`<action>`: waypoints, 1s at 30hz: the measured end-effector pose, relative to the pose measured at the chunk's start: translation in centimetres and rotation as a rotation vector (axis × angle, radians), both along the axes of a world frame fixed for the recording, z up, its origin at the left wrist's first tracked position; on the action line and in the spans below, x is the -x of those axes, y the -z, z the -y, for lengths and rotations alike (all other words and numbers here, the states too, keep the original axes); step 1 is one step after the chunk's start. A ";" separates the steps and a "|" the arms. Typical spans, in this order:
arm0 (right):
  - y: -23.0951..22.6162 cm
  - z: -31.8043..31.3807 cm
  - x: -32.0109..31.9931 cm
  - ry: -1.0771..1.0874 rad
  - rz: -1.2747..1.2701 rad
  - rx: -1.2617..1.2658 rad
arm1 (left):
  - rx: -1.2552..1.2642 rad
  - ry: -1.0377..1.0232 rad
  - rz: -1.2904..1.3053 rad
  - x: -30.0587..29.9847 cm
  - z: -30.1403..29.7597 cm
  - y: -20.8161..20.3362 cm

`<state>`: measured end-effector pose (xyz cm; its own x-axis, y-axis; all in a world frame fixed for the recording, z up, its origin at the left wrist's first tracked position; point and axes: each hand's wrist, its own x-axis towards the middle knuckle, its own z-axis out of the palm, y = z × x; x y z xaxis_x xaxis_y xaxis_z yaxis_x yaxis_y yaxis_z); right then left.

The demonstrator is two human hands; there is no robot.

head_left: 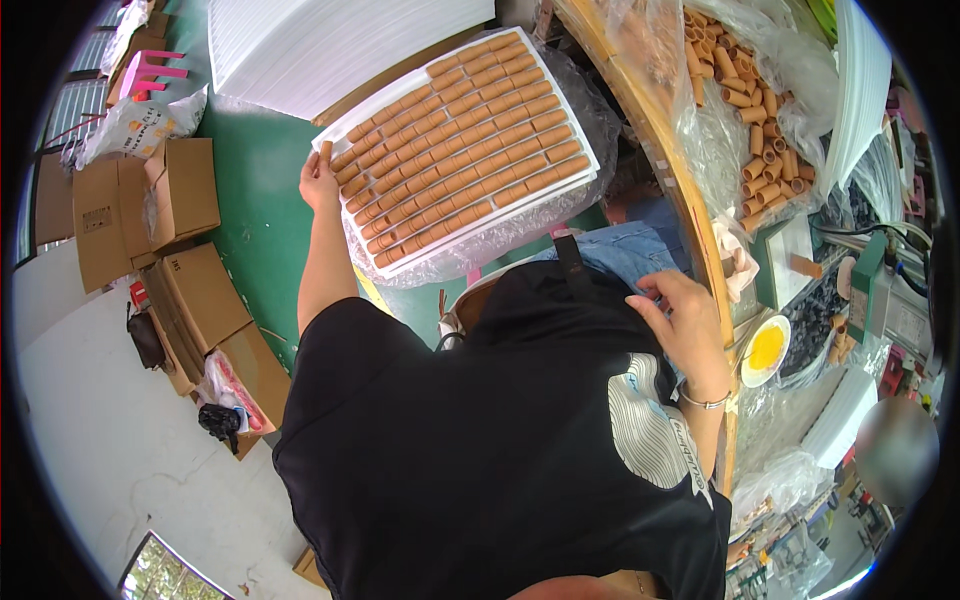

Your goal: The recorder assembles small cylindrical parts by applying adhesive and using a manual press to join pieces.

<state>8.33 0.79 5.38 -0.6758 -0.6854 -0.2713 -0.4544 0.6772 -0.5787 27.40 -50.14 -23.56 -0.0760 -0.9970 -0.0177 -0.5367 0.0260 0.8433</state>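
Note:
My left hand (317,187) is at the left corner of a white tray (590,160), its fingers closed on a short brown tube (326,152) that stands up from the grip. Rows of similar tubes (460,145) lie end to end across the tray; the upper left row is shorter than the others. My right hand (688,322) hovers by the wooden table edge, over my lap. Its thumb and fingers are loosely bent and apart, with nothing visible between them.
A pile of loose brown tubes (765,150) lies in clear plastic on the wooden-edged table (700,215) at right. Near it are a white dish of yellow stuff (766,349) and a green-and-grey machine (885,290). White stacked sheets (340,50) stand far left; cardboard boxes (205,290) sit at left.

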 end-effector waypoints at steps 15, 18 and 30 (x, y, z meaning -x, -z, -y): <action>-8.7 -1.7 -1.1 0.140 0.163 0.811 | 0.035 0.272 -0.369 -2.2 0.4 2.4; -11.1 -1.5 -0.8 -0.267 0.458 1.406 | -0.030 0.280 -0.360 -0.1 -4.3 -1.5; -13.8 -3.4 -1.0 -0.591 0.857 1.605 | -0.266 -0.026 -0.544 0.3 -5.4 -3.3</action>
<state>9.35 4.16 19.21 -0.3444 -0.6538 0.6738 0.3124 -0.7566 -0.5744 27.13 -44.70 -20.28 -0.1194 -0.9654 -0.2316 -0.0243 -0.2304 0.9728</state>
